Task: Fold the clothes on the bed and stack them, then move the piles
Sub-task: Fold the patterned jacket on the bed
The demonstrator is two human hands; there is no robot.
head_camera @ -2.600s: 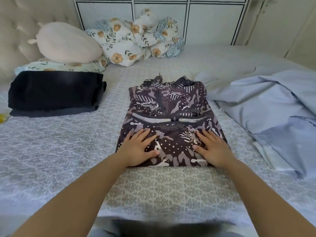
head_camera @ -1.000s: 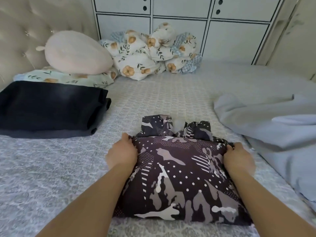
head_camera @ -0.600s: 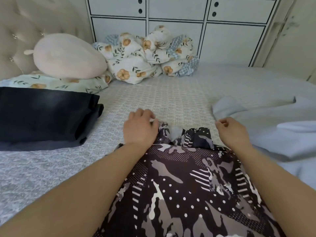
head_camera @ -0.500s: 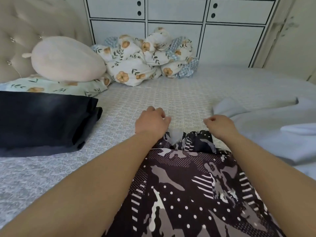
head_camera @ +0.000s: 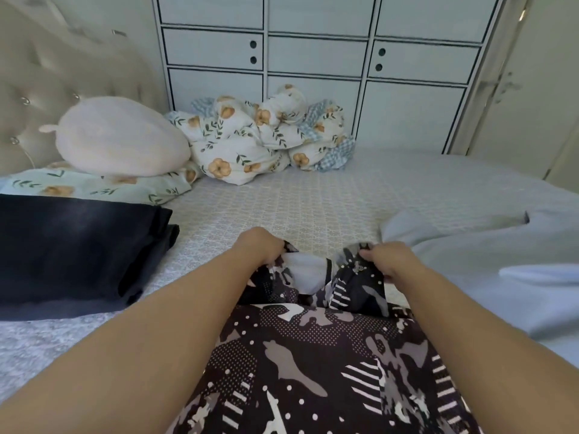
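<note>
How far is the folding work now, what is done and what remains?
Done: a folded dark pile lies on the bed. In hand: left hand and right hand grip the patterned garment at its far edge. Left: the light blue clothes, unfolded; stacking; moving piles.

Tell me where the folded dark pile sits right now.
In the head view, the folded dark pile lies on the bed at the left edge, just in front of the floral pillow and left of the patterned garment.
</note>
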